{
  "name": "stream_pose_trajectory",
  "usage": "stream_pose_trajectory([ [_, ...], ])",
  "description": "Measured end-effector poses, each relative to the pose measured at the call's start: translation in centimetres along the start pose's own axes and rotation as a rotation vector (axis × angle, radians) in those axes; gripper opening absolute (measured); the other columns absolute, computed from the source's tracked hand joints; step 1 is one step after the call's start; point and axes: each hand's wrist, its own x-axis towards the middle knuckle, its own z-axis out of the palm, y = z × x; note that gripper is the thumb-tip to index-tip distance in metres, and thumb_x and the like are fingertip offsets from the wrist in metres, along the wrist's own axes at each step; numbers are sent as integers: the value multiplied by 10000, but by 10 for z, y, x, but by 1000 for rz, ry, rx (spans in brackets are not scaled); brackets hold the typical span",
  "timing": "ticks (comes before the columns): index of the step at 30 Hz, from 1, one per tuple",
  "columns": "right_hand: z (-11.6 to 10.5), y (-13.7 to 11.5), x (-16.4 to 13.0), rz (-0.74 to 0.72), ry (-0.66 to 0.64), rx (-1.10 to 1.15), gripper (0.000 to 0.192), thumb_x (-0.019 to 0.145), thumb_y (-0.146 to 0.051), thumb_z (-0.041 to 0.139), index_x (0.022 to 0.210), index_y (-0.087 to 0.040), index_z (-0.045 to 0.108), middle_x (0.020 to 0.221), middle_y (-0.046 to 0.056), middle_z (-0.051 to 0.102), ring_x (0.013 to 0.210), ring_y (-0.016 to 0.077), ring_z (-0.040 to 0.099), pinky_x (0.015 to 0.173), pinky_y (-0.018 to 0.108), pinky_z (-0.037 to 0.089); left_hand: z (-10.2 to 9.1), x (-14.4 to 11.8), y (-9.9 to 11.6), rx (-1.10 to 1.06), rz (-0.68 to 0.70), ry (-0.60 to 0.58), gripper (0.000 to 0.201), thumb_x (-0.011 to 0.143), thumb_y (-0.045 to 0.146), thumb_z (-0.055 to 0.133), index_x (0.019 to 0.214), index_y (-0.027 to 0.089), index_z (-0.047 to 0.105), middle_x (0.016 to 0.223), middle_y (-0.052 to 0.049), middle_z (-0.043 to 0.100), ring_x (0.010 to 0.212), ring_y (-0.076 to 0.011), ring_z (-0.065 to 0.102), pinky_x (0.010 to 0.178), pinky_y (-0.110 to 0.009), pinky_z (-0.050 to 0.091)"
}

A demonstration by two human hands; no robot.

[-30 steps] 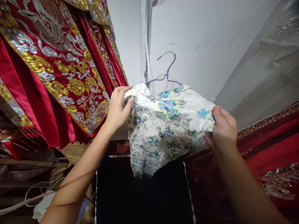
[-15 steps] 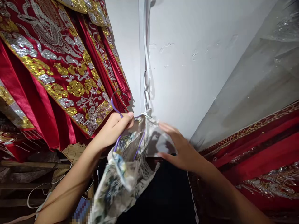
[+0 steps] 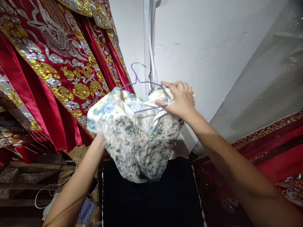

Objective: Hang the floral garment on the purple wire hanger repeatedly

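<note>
A floral shirt (image 3: 127,138), white with blue, green and yellow, is spread on a thin purple clothes hanger (image 3: 145,82) in front of me. The hanger's hook points up, with the top bar showing above the collar and the lower bar across the neck opening. At the right shoulder, my right hand (image 3: 181,99) is closed on the shirt and the hanger's end, its thumb near the lower bar. My left hand (image 3: 101,141) goes under the cloth at the left shoulder; its fingers are hidden there.
Red cloths (image 3: 61,85) with gold and silver sequins hang at the left. A white pole (image 3: 151,41) runs down the white wall (image 3: 201,28) behind the hanger. More red fabric (image 3: 272,142) lies at the right. Wooden slats (image 3: 42,165) and a white cable (image 3: 38,201) are lower left.
The shirt has swung from bunched and sideways to spread facing me, and the hanger has risen. My left hand has moved from the hanger to beneath the cloth; my right has closed on the shoulder.
</note>
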Motion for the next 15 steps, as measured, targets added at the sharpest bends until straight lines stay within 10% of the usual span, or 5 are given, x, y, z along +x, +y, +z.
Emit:
stream_pose_trajectory([
  [3, -6, 14, 1, 79, 64, -88, 690, 838, -459, 724, 1455, -231, 512, 1196, 145, 533, 1147, 392, 484, 979, 609, 366, 25, -35, -34, -275, -147, 9, 886, 1004, 570, -93, 1257, 174, 658, 1033, -128, 781, 1138, -254, 700, 926, -448, 589],
  [8, -17, 13, -41, 169, -12, -117, 717, 817, -393, 707, 1484, -240, 492, 1236, 156, 528, 1172, 406, 474, 993, 629, 367, 81, -99, -65, -578, -333, -129, 656, 807, 607, 725, 1292, 172, 647, 1333, -144, 681, 1306, -332, 598, 1135, -463, 444],
  [15, 21, -21, -127, 386, -30, 470, 714, 899, -200, 471, 1592, -265, 313, 1565, 112, 419, 1447, 317, 384, 1185, 546, 324, 133, -128, -62, -862, -617, -31, 706, 738, 402, 858, 1355, 161, 615, 1336, -170, 674, 1266, -324, 630, 1143, -460, 429],
])
